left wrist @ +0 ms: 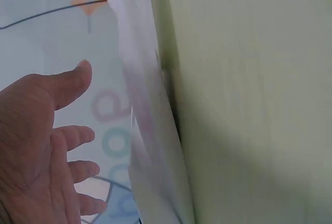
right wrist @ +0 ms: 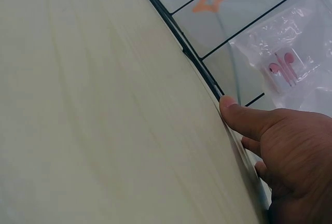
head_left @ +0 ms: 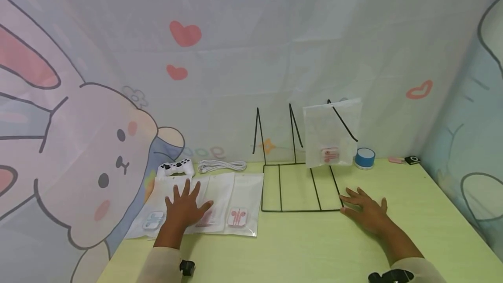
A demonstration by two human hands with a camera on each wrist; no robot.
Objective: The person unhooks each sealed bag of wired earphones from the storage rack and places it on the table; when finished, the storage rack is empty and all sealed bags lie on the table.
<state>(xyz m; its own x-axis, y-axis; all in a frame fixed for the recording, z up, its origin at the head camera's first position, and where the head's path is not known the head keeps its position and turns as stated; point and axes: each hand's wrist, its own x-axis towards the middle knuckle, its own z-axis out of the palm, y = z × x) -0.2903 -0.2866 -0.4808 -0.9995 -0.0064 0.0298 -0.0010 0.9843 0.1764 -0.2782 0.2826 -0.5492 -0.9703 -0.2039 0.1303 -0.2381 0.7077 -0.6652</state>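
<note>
My left hand [head_left: 184,208], fingers spread, is over several overlapping white zip bags [head_left: 248,189] on the table. Pink earphones [head_left: 237,217] in a clear case show through the rightmost bag, and a pale blue set [head_left: 154,220] through the leftmost. The left wrist view has the same hand [left wrist: 31,146] with nothing in its grasp. Beside the front right corner of a black wire rack [head_left: 291,211], my right hand [head_left: 365,211] lies with fingers extended, thumb tip right at the wire. From the rack's right hook hangs another bag [head_left: 317,130] with pink earphones [right wrist: 282,69] inside.
Behind the bags are a white game controller [head_left: 176,167] and a coiled white cable [head_left: 222,166]. A blue and white round container [head_left: 365,158] stands right of the rack. Farther right lie a small black device [head_left: 412,160] and a pink piece [head_left: 396,160], near the printed backdrop.
</note>
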